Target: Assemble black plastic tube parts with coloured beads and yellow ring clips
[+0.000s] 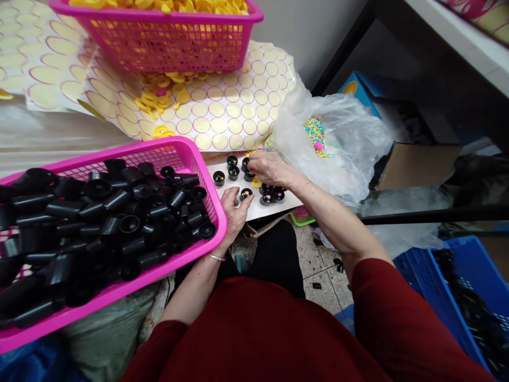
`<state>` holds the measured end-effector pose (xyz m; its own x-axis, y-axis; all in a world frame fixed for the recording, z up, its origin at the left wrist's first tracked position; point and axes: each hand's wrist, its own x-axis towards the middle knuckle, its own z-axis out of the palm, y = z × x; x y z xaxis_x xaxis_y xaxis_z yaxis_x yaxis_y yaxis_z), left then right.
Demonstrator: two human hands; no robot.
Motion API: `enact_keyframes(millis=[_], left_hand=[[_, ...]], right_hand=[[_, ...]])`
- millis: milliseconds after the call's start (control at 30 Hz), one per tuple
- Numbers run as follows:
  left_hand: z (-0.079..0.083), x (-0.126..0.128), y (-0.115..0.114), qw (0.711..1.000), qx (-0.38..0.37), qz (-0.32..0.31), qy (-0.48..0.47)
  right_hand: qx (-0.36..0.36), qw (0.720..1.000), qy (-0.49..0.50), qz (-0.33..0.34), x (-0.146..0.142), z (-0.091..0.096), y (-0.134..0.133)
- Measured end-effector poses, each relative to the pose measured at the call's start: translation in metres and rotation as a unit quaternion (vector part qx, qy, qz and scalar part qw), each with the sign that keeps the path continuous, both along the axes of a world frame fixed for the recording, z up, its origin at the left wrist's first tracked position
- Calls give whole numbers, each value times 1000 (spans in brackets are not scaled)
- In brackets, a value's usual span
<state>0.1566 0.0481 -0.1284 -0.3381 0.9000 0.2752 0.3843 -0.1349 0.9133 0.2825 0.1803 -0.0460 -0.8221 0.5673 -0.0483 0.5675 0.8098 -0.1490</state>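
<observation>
Near the front edge of the white board [255, 210], a black cup [246, 194] is touched by the left hand [235, 211], its thumb and finger set on two sides, maybe so it is kept from sliding (if it is really gripped cannot be told). Toward the back edge, more cups [233, 172] are bent over by the right hand [270, 168]. Its fingers are curled together, but what is pinched there cannot be seen. The cups are stood open side up, likely so the bright beads inside are not spilled. By the back right corner, a bag [342, 143] is left open, probably so its beads can be reached.
</observation>
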Motion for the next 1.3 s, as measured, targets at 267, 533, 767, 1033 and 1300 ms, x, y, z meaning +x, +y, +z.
enact_keyframes(millis=[267,533,767,1033,1300], left_hand=[[-1,0,0,1000,5,-6,7],[-2,1,1,1000,9,5,-5],[-1,0,1,1000,2,1,-2],[0,0,1,1000,0,-3,7],[6,-1,2,999,2,-25,25]], right_hand=[[-3,1000,-7,17,-2,2,-4],[-53,998,39,-16,1,-5,0],[-116,958,217,-146,22,-17,22],[-47,966,154,-202,39,-27,50],[-20,981,-34,-190,31,-21,39]])
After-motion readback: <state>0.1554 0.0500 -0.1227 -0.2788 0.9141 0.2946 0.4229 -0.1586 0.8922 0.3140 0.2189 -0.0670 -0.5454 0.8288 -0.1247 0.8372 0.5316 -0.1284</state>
